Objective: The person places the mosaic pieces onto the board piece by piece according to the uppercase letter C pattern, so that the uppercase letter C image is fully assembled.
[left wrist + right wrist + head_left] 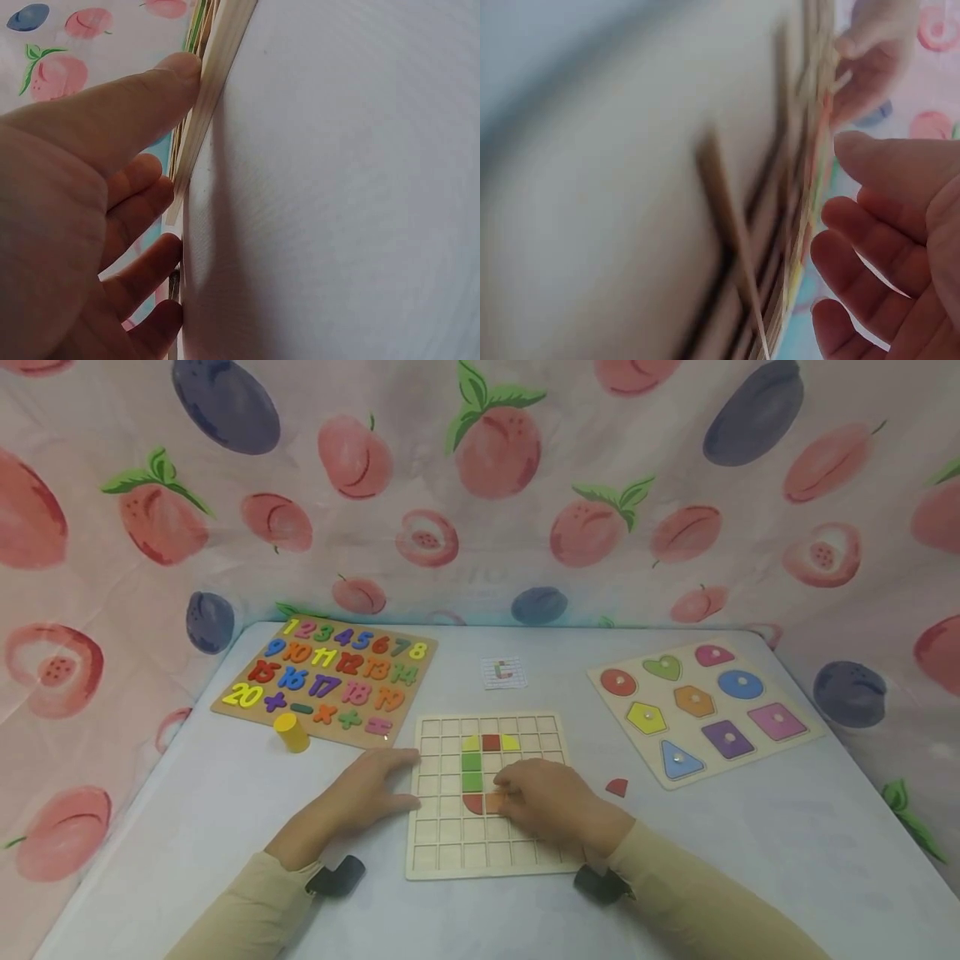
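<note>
A wooden grid board [442, 857] lies on the table, and several coloured tiles form a bracket shape in its cells. My left hand [367, 793] rests at its left edge with fingers and thumb spread; in the left wrist view the thumb touches the board's side [217, 75]. Over the grid's middle, my right hand [551, 797] has its fingertips at an orange tile [493, 802], beside a red quarter-round tile [473, 804]. The right wrist view shows that hand's [900, 247] fingers loosely bent, with no piece visible between them. Green tiles [471, 762] sit above.
A loose red quarter-round tile [617, 787] lies right of the board. Behind it stands a small pattern card [504, 672]. A number puzzle [337, 677] with a yellow cylinder [291, 732] is at left, a knobbed shape puzzle [637, 745] at right.
</note>
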The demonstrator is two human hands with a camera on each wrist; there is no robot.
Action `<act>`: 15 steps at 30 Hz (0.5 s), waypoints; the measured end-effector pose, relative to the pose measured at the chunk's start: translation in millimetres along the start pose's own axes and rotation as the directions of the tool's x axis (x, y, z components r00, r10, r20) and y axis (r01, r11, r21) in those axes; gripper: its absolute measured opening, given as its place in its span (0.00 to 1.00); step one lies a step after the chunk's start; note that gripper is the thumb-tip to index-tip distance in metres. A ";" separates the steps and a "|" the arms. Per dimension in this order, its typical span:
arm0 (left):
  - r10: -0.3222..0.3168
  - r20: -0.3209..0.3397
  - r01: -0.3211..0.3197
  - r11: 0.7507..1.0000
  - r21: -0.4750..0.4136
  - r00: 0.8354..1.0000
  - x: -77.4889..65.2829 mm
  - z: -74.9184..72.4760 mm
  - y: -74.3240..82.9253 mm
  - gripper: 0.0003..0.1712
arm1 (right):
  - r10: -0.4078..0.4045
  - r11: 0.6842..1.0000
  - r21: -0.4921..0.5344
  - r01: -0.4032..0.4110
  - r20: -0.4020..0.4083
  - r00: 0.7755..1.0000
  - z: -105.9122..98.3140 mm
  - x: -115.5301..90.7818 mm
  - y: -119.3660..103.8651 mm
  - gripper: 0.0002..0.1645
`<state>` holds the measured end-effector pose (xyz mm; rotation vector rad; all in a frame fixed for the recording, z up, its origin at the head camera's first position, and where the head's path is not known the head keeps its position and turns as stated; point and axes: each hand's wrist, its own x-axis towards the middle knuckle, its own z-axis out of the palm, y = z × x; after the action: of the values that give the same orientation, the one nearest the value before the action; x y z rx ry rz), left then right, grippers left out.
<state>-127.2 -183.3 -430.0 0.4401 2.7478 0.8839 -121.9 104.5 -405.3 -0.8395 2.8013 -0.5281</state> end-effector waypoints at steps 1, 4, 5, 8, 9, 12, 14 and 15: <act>0.003 -0.002 -0.003 1.000 -0.002 1.000 0.2 0.5 -0.8 0.36 | 0.023 1.000 0.007 -0.023 -0.001 1.000 -1.6 -0.5 2.3 0.16; 0.009 -0.006 -0.009 1.000 -0.007 1.000 0.2 1.4 -2.3 0.36 | 0.099 0.995 0.028 -0.099 -0.003 0.995 -8.8 -3.6 10.9 0.18; 0.011 -0.007 -0.011 1.000 -0.010 1.000 0.3 1.7 -2.8 0.36 | 0.120 0.992 0.028 -0.120 -0.007 0.993 -11.4 -4.9 14.5 0.18; 0.007 -0.005 -0.007 1.000 -0.010 1.000 0.2 2.1 -3.3 0.36 | 0.165 0.985 0.047 -0.164 -0.017 0.986 -18.5 -10.6 27.0 0.19; 0.005 -0.005 -0.005 1.000 -0.010 1.000 0.2 2.1 -3.4 0.36 | 0.180 0.982 0.056 -0.179 -0.023 0.983 -20.0 -12.9 31.4 0.19; 0.004 -0.004 -0.004 1.000 -0.007 1.000 0.2 1.8 -3.7 0.36 | 0.219 0.973 0.081 -0.216 -0.038 0.975 -23.9 -21.0 45.3 0.20; 0.006 -0.006 -0.006 1.000 -0.004 1.000 0.2 1.4 -3.8 0.36 | 0.244 0.967 0.086 -0.239 -0.056 0.968 -24.8 -25.9 54.7 0.20; 0.007 -0.007 -0.007 1.000 -0.004 1.000 0.2 1.4 -3.9 0.36 | 0.248 0.967 0.083 -0.242 -0.065 0.967 -25.2 -28.6 59.3 0.20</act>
<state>-127.8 -185.5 -433.5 0.4467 2.7518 0.8940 -134.3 173.8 -402.9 -0.4576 2.8751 -0.6291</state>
